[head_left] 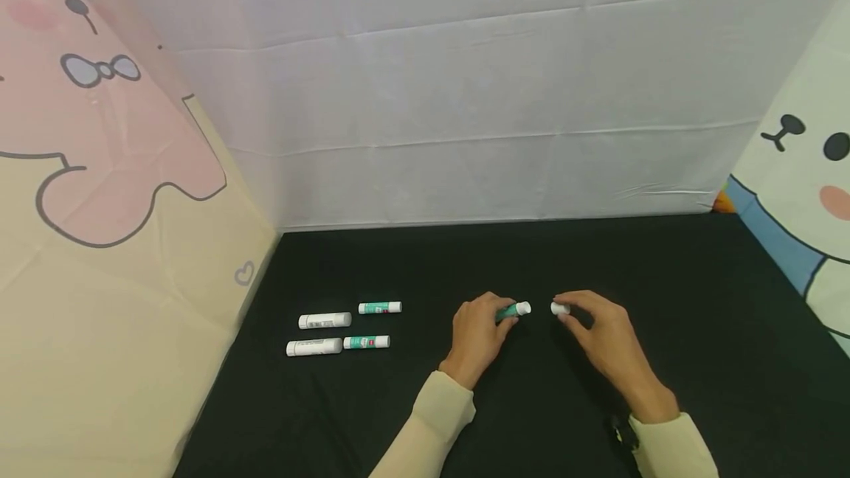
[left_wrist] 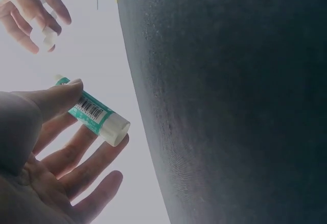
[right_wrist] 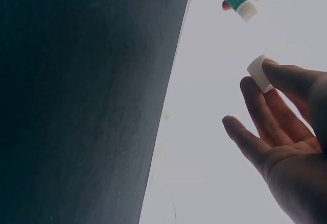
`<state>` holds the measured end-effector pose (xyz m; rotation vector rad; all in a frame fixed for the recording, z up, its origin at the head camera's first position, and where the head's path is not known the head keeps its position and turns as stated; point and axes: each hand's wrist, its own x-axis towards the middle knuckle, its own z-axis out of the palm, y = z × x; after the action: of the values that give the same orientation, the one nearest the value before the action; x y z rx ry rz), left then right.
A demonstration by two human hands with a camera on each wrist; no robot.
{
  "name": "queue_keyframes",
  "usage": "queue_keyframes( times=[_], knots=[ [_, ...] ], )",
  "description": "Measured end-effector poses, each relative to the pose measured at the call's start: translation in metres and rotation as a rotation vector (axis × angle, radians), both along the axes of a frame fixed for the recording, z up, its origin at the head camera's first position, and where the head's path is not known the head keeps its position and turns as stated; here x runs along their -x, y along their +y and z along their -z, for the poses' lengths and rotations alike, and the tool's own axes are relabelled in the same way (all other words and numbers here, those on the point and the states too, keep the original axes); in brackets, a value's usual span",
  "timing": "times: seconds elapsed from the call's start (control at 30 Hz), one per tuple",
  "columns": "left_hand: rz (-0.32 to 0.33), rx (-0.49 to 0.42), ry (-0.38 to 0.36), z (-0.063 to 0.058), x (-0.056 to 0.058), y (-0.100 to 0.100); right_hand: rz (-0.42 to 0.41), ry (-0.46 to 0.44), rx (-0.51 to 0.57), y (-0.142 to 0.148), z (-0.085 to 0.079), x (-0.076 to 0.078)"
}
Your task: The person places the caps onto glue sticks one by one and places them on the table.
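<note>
My left hand (head_left: 477,332) pinches a green-and-white glue stick (left_wrist: 92,110) between thumb and fingers, its barcode showing in the left wrist view. The uncapped white end points right, toward the other hand. Across a small gap, my right hand (head_left: 606,338) pinches a short white cap (right_wrist: 261,74) between thumb and fingertips. Cap and stick are apart, both held above the black table (head_left: 518,419).
At the left of the table lie two green-and-white glue sticks (head_left: 380,307) and two larger white sticks (head_left: 325,321), in two rows. A pale cloth wall (head_left: 498,175) stands behind, with printed cloths (head_left: 133,301) on both sides.
</note>
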<state>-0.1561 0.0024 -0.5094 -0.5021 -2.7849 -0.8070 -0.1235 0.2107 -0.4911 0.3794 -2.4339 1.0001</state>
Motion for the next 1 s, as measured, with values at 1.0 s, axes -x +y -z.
queue_keyframes(
  times=[1.0],
  knots=[
    [0.004, 0.075, 0.038, -0.007, -0.01, 0.0, -0.137, 0.006, 0.043, -0.019, -0.008, -0.003]
  ],
)
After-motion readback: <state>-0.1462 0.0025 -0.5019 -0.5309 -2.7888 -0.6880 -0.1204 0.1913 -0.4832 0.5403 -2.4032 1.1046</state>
